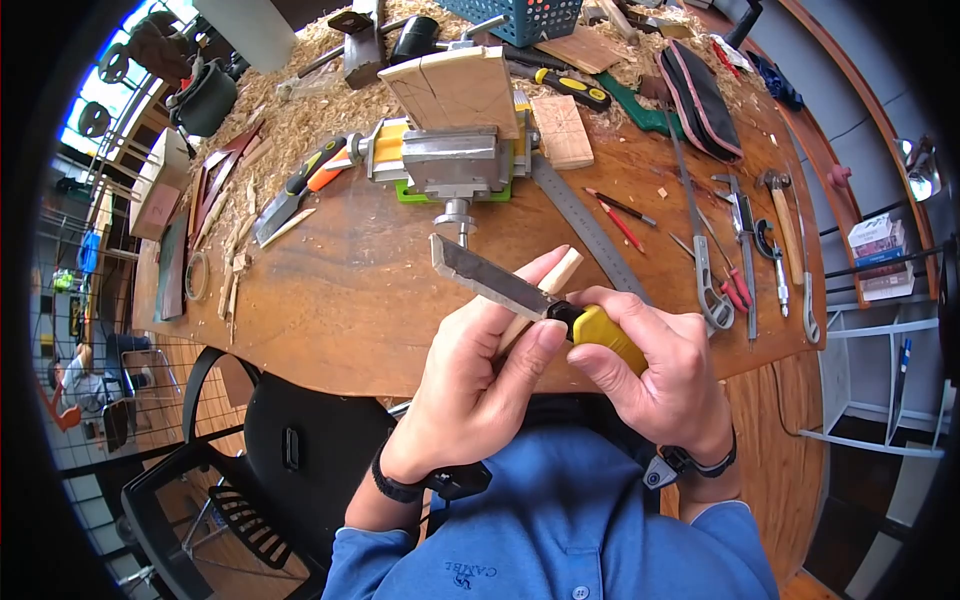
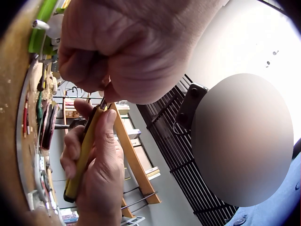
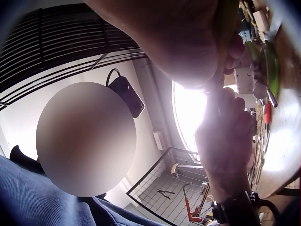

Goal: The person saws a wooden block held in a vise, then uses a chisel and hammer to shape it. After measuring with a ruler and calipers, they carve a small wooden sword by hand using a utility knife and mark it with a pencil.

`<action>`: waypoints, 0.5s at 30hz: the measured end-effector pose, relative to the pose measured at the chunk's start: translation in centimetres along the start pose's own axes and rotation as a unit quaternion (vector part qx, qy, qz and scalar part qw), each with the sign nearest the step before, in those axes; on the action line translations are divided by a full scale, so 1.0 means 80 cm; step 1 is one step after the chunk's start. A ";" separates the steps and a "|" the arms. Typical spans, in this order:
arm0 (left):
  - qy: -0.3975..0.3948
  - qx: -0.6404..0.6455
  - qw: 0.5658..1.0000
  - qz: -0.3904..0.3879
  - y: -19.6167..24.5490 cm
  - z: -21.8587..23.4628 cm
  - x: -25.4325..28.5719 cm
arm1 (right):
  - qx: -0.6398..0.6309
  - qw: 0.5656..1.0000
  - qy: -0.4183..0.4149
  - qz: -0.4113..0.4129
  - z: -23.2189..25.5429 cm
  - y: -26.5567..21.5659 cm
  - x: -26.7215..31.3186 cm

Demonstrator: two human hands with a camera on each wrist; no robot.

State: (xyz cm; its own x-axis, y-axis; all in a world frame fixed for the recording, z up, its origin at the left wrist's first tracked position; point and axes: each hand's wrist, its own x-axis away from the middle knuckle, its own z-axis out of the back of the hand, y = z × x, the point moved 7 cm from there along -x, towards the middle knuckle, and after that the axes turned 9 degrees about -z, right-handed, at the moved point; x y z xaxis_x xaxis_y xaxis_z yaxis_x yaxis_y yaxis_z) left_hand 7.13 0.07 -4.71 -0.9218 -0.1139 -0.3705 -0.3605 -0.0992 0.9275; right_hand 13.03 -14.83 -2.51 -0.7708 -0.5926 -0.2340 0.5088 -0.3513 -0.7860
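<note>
In the head view the left hand [image 1: 470, 385] grips a thin wooden stick [image 1: 562, 272], whose pale end points up and to the right. The right hand [image 1: 665, 370] holds a utility knife by its yellow handle [image 1: 608, 338]. Its wide grey blade [image 1: 490, 283] lies across the stick and over the left fingers, with the left thumb against the blade's base. The left wrist view shows the right hand [image 2: 101, 155] curled round the yellow handle [image 2: 84, 157], close to the left hand [image 2: 127, 52]. Strong backlight dims both hands in the right wrist view.
A vise [image 1: 455, 160] clamping a wooden board [image 1: 455, 90] stands on the workbench [image 1: 350, 300] beyond the hands. Wood shavings, a second knife [image 1: 290, 200], a steel ruler [image 1: 585, 220], pencils, calipers and a hammer [image 1: 785, 220] lie around it. A black chair [image 1: 290, 440] stands at the left.
</note>
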 end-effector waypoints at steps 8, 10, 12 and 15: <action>-0.013 -0.095 0.995 -0.016 0.007 0.003 -0.002 | 0.009 1.000 0.024 0.008 0.000 -0.002 0.001; -0.002 -0.111 0.992 -0.055 0.011 0.004 -0.006 | 0.011 1.000 0.023 0.009 -0.001 -0.002 0.001; 0.014 -0.068 0.997 -0.024 0.008 0.002 -0.002 | 0.013 1.000 0.020 0.010 -0.001 -0.002 0.001; 0.016 -0.046 0.999 0.015 0.009 0.006 -0.001 | 0.025 1.000 -0.002 0.009 -0.003 -0.002 0.002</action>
State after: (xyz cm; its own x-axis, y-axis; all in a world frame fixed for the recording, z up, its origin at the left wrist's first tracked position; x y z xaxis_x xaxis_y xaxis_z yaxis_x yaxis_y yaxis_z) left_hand 6.92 0.46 -3.99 -0.9263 -0.1489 -0.3462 -0.3175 -0.1862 0.9298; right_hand 12.74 -14.66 -2.53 -0.7602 -0.6019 -0.2446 0.5402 -0.3763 -0.7527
